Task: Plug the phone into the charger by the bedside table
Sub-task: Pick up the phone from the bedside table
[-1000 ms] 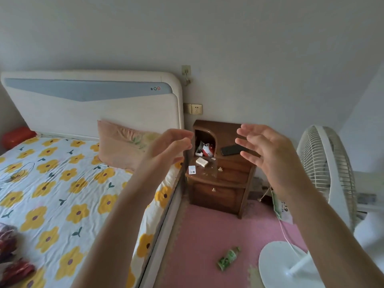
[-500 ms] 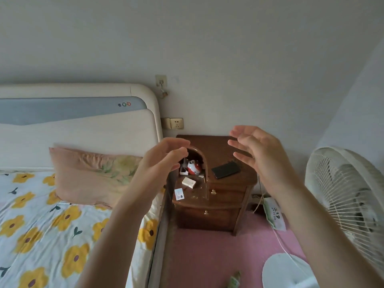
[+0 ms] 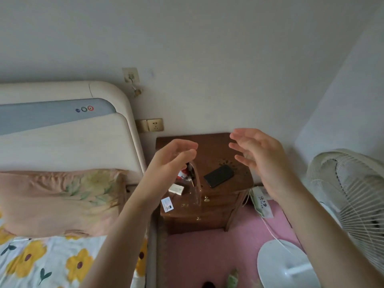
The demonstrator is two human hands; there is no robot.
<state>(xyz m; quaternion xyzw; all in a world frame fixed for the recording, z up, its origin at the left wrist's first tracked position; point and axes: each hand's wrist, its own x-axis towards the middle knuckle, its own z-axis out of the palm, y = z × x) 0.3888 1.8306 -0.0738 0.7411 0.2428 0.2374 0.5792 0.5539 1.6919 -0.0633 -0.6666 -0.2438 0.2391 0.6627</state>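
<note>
Bare left hand (image 3: 170, 161): raised over left part of bedside table (image 3: 209, 142), fingers loosely curled, empty
Right hand (image 3: 259, 159): raised over table's right edge, palm spread, fingers apart, empty
Phone (image 3: 218, 176): black, flat on tabletop between both hands, untouched
Wall socket (image 3: 155, 124): above table, beside headboard (image 3: 62, 148)
White cable (image 3: 270, 229): on pink floor (image 3: 203, 254) right of table, near fan (image 3: 351, 196)

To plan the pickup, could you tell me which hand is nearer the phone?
Right, narrowly. The right hand is up-right of the phone; the left hand is further left.
</note>
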